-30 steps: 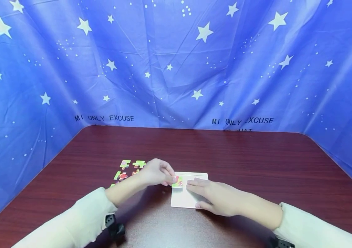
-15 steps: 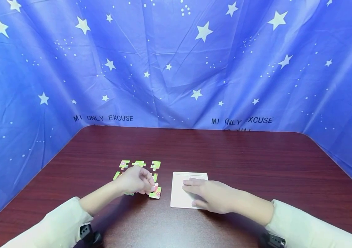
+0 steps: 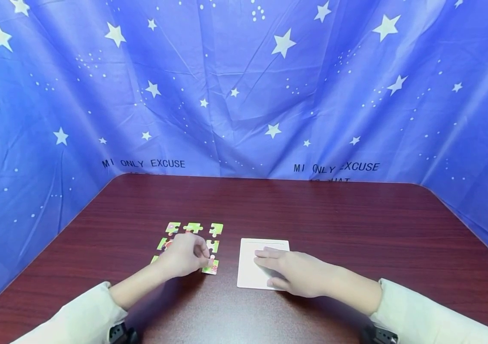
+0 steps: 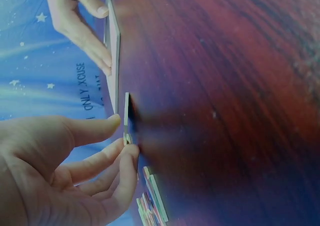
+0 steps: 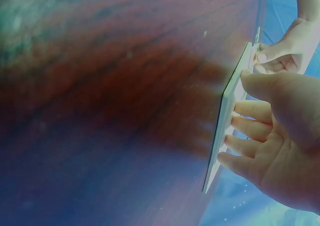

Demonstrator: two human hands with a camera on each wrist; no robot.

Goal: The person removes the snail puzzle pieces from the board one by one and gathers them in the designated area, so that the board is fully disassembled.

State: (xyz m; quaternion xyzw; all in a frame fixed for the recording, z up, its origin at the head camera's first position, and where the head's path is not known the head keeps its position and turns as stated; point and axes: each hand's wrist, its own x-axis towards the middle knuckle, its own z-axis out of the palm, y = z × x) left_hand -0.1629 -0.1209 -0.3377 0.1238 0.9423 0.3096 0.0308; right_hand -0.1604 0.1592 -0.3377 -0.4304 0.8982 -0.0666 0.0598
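Observation:
My left hand (image 3: 184, 255) pinches a green jigsaw puzzle piece (image 3: 210, 268) by its edge at the near right corner of a group of pieces. In the left wrist view, that puzzle piece (image 4: 126, 113) lies between thumb and fingertips, close over the table. Part of the group is hidden beneath the left hand. My right hand (image 3: 297, 272) rests with straight fingers on a square white puzzle board (image 3: 248, 277). Seen from the right wrist, the fingertips touch the face of the board (image 5: 222, 113), and the thumb lies near its edge.
Other puzzle pieces, among them a corner piece (image 3: 216, 229) and a middle piece (image 3: 193, 228), lie in spaced rows left of the board. Dark red wooden table (image 3: 355, 215) surrounds them. A blue star-printed curtain (image 3: 244, 119) hangs behind the table.
My left hand has carried the puzzle piece from the board's left edge leftward to the group, then shifted it slightly further left. The right hand stays on the board, having slid slightly left.

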